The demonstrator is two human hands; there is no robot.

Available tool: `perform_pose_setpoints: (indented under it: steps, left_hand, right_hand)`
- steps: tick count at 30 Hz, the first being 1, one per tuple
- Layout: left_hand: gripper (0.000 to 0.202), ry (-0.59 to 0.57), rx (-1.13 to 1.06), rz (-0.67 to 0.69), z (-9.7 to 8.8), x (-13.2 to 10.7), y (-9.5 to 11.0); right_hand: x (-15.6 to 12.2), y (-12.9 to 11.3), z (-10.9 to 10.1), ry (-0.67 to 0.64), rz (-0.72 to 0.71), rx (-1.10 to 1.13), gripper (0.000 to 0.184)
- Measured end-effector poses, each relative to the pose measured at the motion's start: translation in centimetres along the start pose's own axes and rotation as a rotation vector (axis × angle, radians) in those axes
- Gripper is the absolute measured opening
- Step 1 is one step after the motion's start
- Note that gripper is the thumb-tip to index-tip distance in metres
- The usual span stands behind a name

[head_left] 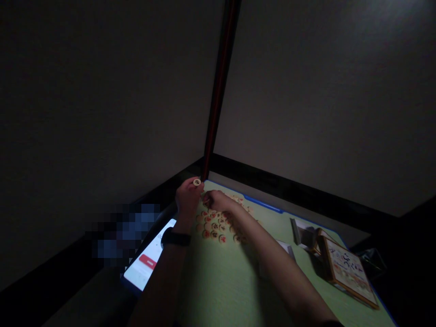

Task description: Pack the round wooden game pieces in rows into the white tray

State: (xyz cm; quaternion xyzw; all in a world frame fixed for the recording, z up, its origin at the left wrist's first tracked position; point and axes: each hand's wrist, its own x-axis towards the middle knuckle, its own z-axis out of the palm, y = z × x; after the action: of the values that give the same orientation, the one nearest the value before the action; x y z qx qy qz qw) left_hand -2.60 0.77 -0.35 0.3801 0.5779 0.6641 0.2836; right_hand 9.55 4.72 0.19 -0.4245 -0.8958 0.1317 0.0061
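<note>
Gripping 1 disc [196, 182], the left hand [187, 195] is near the far corner of the table [218, 281]. The right hand [215, 200], curled just beside it, is at the spread discs [214, 226]; whether it holds any, I cannot tell. A lit phone [138, 274] is left of them, a box [350, 272] right.

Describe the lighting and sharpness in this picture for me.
Head view: dim overall, walls dark grey; phone screen brightest, pixelated patch to its left; shadow on the green tabletop beside the right forearm; characters on the round pieces look fuzzy.
</note>
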Motion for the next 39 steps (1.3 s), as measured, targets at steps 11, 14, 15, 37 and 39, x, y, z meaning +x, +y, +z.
perform_pose_setpoints:
  steps: [11, 14, 15, 37, 39]
  left_hand:
    - [0.032, -0.019, -0.031, -0.012, -0.1, -0.1, -0.1]
    - [0.033, -0.029, -0.035, -0.009, 0.0, 0.0, -0.4]
    - [0.033, -0.034, -0.043, -0.005, 0.0, 0.1, -0.5]
    - [0.018, -0.475, 0.149, 0.17, 2.4, -2.7, -1.6]
    - [0.016, -0.539, 0.172, 0.212, 3.2, -4.3, -1.3]
  right_hand:
    - [-1.0, 1.0, 0.3, 0.008, -0.024, -0.017, 0.029]
    - [-0.9, -0.2, 0.8, 0.012, -0.043, -0.093, 0.024]
    - [-0.9, -0.6, 1.0, 0.015, -0.05, -0.115, 0.024]
    - [-9.0, 5.4, 1.0, 0.283, 0.103, 0.942, 0.028]
    - [-12.0, 6.4, 0.5, 0.302, 0.139, 0.928, 0.027]
